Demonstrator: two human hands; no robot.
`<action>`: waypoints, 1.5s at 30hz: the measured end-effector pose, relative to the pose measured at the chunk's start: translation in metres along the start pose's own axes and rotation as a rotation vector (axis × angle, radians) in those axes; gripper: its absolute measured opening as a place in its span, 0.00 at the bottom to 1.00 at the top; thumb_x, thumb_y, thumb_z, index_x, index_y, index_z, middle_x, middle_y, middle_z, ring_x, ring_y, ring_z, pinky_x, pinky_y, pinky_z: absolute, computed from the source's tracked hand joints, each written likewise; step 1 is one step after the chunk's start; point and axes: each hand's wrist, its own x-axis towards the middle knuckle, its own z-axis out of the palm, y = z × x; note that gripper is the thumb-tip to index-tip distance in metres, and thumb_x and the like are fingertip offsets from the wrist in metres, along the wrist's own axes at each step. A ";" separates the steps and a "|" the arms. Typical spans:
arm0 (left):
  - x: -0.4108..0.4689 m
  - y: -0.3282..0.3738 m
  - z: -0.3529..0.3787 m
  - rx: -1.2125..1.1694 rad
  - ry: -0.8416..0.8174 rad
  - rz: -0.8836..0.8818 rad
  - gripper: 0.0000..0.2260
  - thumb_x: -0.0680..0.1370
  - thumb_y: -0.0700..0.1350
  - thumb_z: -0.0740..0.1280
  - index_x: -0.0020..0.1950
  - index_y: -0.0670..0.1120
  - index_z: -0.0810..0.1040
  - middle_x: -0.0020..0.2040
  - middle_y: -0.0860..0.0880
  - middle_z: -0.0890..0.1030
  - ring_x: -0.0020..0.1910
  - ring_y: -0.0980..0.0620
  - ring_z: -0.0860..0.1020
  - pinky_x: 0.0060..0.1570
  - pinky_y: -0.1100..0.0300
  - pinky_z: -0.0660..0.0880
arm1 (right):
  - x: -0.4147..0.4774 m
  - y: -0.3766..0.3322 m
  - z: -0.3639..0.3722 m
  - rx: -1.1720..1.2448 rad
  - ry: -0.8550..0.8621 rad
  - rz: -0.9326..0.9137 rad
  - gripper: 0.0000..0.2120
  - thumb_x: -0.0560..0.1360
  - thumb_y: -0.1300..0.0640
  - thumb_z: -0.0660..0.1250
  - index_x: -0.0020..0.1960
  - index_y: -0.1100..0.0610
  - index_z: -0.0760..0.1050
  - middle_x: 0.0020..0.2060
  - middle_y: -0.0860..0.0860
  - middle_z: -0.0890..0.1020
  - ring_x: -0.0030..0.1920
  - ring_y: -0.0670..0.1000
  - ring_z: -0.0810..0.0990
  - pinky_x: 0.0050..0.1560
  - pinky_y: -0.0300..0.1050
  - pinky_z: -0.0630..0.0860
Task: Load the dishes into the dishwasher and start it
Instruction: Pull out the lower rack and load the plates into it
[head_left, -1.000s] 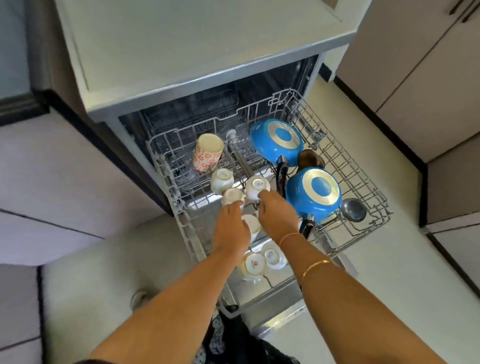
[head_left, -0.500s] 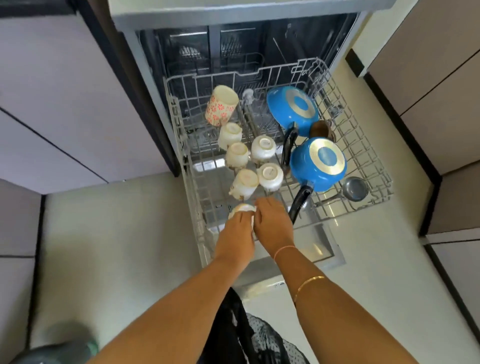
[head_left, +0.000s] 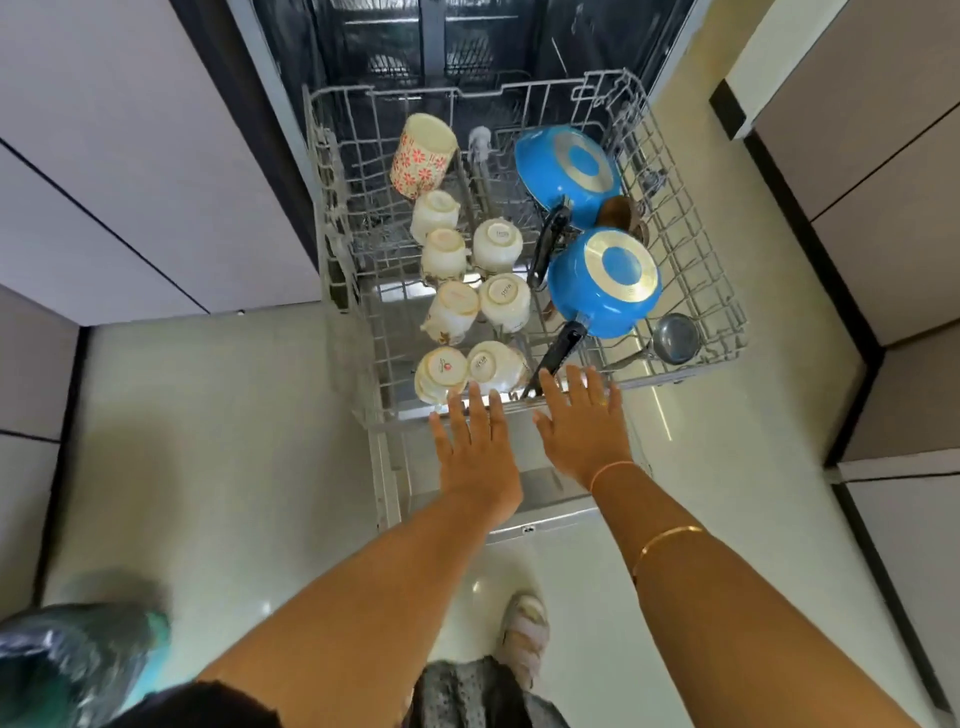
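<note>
While both hands hover flat over the rack's front edge, neither grips anything. Left hand (head_left: 475, 447): palm down, fingers straight and spread, tips at the front rim of the wire rack (head_left: 727, 291); contact can't be told. Just beyond its fingertips sit two upturned white cups. The red-logo cup (head_left: 440, 374) has a small red mark and tiny print on its base, unreadable. The second front cup (head_left: 493, 366) has dark base print, too blurred to read. Farther beyond that hand are five more white cups (head_left: 497, 244) in two rows, stamps illegible, then a floral tumbler (head_left: 423, 156), tilted. Black pan handle (head_left: 561, 353) ends between the two hands. Right hand (head_left: 582, 426): also flat, fingers spread, holding nothing, gold bangle (head_left: 667, 538) up the forearm. Beyond it sits the near blue pan (head_left: 605, 283), base-up; farther, the second blue pan (head_left: 569, 169), with a brown cup (head_left: 618, 210) between them. Right of that hand, a steel ladle (head_left: 675, 338) lies by the rack corner. Under both wrists the dishwasher door (head_left: 550, 499) lies open; the small mark on its edge is unreadable.
</note>
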 end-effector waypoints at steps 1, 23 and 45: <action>0.002 0.003 0.004 0.016 0.002 -0.025 0.36 0.81 0.46 0.55 0.73 0.42 0.29 0.73 0.39 0.28 0.71 0.35 0.29 0.67 0.37 0.31 | -0.001 0.001 0.005 0.003 -0.002 -0.006 0.28 0.82 0.45 0.46 0.77 0.51 0.40 0.77 0.57 0.46 0.76 0.60 0.41 0.72 0.61 0.39; 0.068 0.007 -0.032 -0.016 -0.127 -0.243 0.42 0.75 0.41 0.56 0.67 0.42 0.20 0.67 0.36 0.21 0.66 0.31 0.24 0.64 0.35 0.29 | 0.069 0.004 -0.014 0.069 -0.141 -0.176 0.44 0.76 0.56 0.55 0.63 0.45 0.15 0.58 0.53 0.14 0.58 0.60 0.13 0.56 0.68 0.20; 0.241 -0.032 -0.148 -0.014 -0.199 -0.268 0.42 0.80 0.53 0.56 0.60 0.43 0.16 0.61 0.36 0.16 0.62 0.30 0.21 0.62 0.32 0.28 | 0.265 -0.010 -0.101 -0.030 -0.237 -0.176 0.38 0.80 0.46 0.51 0.68 0.45 0.19 0.67 0.55 0.20 0.66 0.63 0.20 0.60 0.73 0.27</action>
